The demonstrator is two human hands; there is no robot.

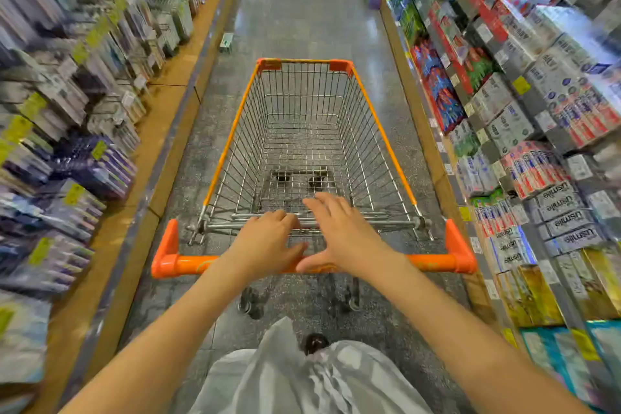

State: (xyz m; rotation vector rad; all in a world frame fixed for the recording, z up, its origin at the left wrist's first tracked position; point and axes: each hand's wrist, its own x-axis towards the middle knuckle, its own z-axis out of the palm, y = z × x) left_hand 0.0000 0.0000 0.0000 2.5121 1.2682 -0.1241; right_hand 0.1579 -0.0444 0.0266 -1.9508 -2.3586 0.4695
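An empty wire shopping cart (pixel 232 131) with orange rims stands in front of me in a shop aisle. Its orange handle (pixel 188 264) runs across the view at wrist height. My left hand (pixel 265 242) lies over the middle of the handle, and its fingers bend down over the metal bar (pixel 221 225) at the basket's rear edge. My right hand (pixel 339 232) is beside it, just above the handle, with straight, spread fingers reaching over the same bar and its thumb near the handle. The two thumbs almost touch.
Shelves of hanging packets (pixel 84 158) line the left side, and shelves of toothpaste boxes (pixel 531 171) line the right. The grey speckled floor (pixel 302 3) runs ahead between them. A small box (pixel 226 42) sits by the left shelf base. My grey clothing (pixel 285 380) fills the bottom.
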